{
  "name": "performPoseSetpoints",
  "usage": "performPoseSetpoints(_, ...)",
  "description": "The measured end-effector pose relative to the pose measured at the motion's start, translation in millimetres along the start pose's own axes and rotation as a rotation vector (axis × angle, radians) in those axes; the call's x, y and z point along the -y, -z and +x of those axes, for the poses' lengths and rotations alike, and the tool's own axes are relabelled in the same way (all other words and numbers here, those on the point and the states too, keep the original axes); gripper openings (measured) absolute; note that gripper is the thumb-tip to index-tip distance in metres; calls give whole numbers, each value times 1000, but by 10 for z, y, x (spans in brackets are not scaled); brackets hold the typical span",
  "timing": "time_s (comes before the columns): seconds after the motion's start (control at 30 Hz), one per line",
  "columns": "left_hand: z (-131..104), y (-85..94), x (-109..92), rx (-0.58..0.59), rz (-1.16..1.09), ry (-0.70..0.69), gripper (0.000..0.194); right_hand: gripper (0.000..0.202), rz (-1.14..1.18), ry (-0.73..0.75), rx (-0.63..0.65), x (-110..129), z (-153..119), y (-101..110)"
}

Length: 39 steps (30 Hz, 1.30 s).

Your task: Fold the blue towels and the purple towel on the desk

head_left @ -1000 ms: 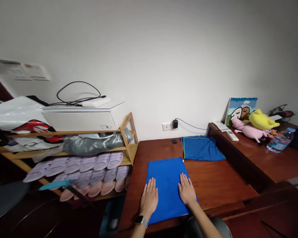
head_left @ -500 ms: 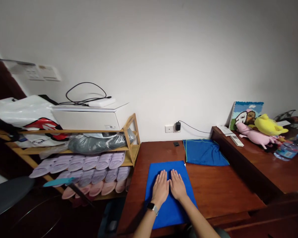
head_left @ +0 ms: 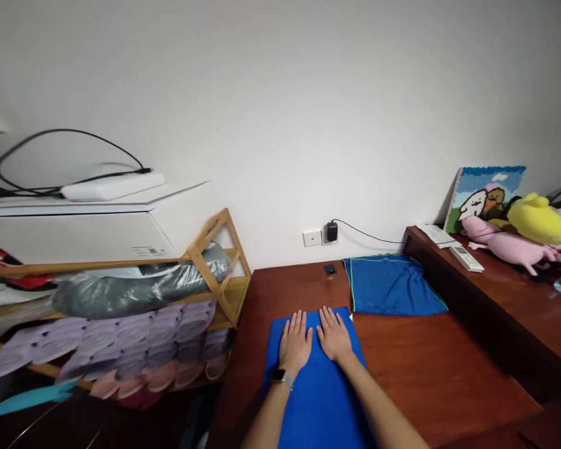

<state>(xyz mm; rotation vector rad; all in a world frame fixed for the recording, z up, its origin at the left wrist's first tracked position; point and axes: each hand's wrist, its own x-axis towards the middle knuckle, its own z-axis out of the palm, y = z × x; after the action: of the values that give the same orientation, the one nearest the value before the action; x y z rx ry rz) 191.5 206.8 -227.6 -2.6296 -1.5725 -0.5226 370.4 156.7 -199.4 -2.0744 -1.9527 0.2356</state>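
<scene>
A bright blue cloth (head_left: 318, 399) lies spread on the brown wooden desk (head_left: 416, 355), with a small white tag at its far right corner. Flat on its far left part rests my left hand (head_left: 295, 346), fingers stretched out, a watch on the wrist. My right hand (head_left: 333, 337) is also laid flat on the cloth, close beside the left, its fingers extended toward the far edge. Neither hand grips anything. Behind and to the right, a darker blue cloth (head_left: 390, 287) with a yellow-green edge sits slightly rumpled near the wall.
On the left stands a wooden rack (head_left: 240, 284) with slippers (head_left: 168, 324), a bagged grey bundle (head_left: 144, 287) and a white box (head_left: 88, 237). A black plug (head_left: 331, 231) sits in the wall socket. The raised right ledge holds a remote (head_left: 466, 259) and a pink plush toy (head_left: 505, 246).
Both hands have slid a little toward the far edge of the bright blue cloth, still flat, and moved slightly apart. My head view has shifted closer to the wall.
</scene>
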Motion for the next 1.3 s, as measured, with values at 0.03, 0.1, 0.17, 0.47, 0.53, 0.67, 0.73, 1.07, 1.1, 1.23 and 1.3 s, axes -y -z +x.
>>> performPoseSetpoints(0.03,-14,11,84,-2,1,20,62,66,-6,-26,2,-73,-15,18)
performPoseSetpoints(0.1,-36,50,268,-7,8,61,63,67,-19,-94,10,-237,-43,73)
performPoseSetpoints(0.17,-44,104,423,3,16,84,63,68,-27,-144,25,-377,-61,141)
performPoseSetpoints(0.47,-196,434,299,-109,18,44,60,67,9,-142,-55,-70,-217,379)
performPoseSetpoints(0.53,-364,401,102,-178,23,-24,60,66,29,-73,-139,163,-367,288)
performPoseSetpoints(0.67,-742,257,-282,-104,50,-139,61,63,68,63,-131,535,-701,27)
performPoseSetpoints(0.73,-884,242,-328,-52,56,-109,60,63,70,44,-72,561,-835,-18)
performPoseSetpoints(1.07,-1294,586,388,38,53,126,60,67,0,-216,42,-181,-1158,416)
performPoseSetpoints(1.1,-1309,593,408,34,62,122,61,67,5,-219,39,-213,-1189,429)
performPoseSetpoints(1.23,-1283,542,303,-70,77,56,59,66,20,-215,-61,-167,-1314,380)
performPoseSetpoints(1.3,-1254,485,129,-109,63,3,58,65,30,-158,-112,-36,-1379,298)
